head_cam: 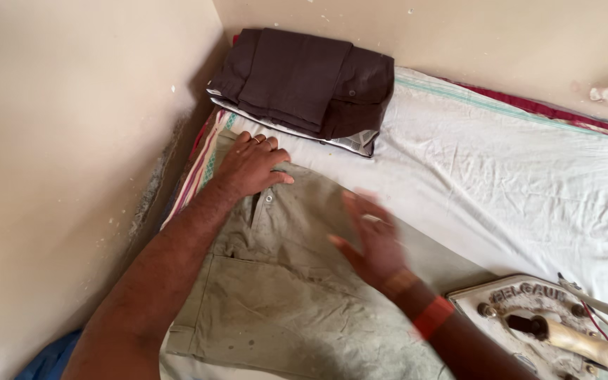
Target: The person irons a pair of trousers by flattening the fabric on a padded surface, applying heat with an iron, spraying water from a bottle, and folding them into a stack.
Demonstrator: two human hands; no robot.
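Left arm bare, extended forward from lower left; left hand (251,167) palm down, fingers together and slightly curled, a ring on one finger. Right hand (371,239) open, fingers spread, palm facing down and left, motion-blurred. Right wrist carries an orange-red band. Hands near each other, apart, not touching

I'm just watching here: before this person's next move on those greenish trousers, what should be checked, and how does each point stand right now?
1. Left hand pins the olive trousers at the waistband: ok.
2. Right hand on the cloth: cannot tell, blurred.
3. Iron off the trousers, beside them: ok.
4. Trousers smooth: not ok, creases show.
5. Folded dark clothes apart from the trousers: ok.
6. Iron hot: cannot tell.
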